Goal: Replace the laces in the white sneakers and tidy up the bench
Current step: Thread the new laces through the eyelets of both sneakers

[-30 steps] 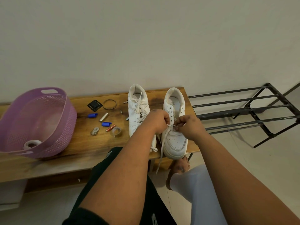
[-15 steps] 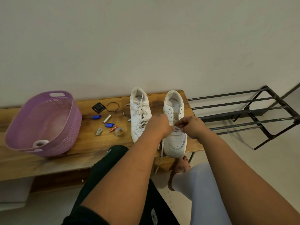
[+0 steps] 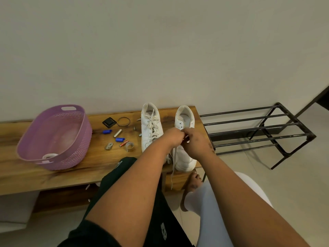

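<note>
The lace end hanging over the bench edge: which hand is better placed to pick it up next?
Probably the left hand: the lace end hangs below it, between the sneakers. The right hand sits further right.

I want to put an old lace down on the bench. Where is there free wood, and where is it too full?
Bare wood lies along the front edge of the bench, between the purple basket and the left sneaker, and at the far left behind the basket. It is crowded behind that strip, where the small items lie, and around the right sneaker, where both hands work.
</note>
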